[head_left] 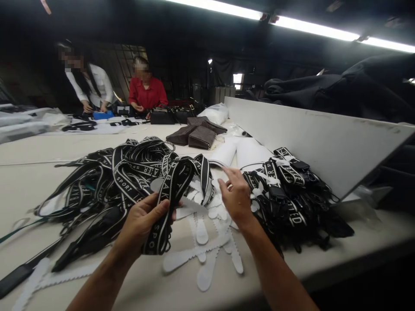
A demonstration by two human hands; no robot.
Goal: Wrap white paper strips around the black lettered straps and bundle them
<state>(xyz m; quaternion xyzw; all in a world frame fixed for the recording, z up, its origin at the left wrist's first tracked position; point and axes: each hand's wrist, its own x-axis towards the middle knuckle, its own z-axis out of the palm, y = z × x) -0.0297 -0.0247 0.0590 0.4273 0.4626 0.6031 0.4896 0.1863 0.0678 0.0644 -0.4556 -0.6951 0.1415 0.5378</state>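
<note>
My left hand [145, 216] is closed round a folded black webbing strap [170, 183] with white lettering and edge lines. A white notched strip [193, 205] sticks out beside the held strap; whether it wraps round the strap I cannot tell. To the right, my right hand [237, 196] is raised above the table with thumb and forefinger apart, and nothing shows in it. Between and below the hands lie several loose white notched strips [202, 233]. A tangled heap of similar straps [106, 172] spreads out left of my left hand.
Bundled straps [292, 203] are piled on the right, beside a leaning white board [301, 142]. White rolls [249, 153] and dark brown bags [201, 136] lie farther back on the table [29, 151]. Two people, in white [100, 82] and red [147, 93], work across it.
</note>
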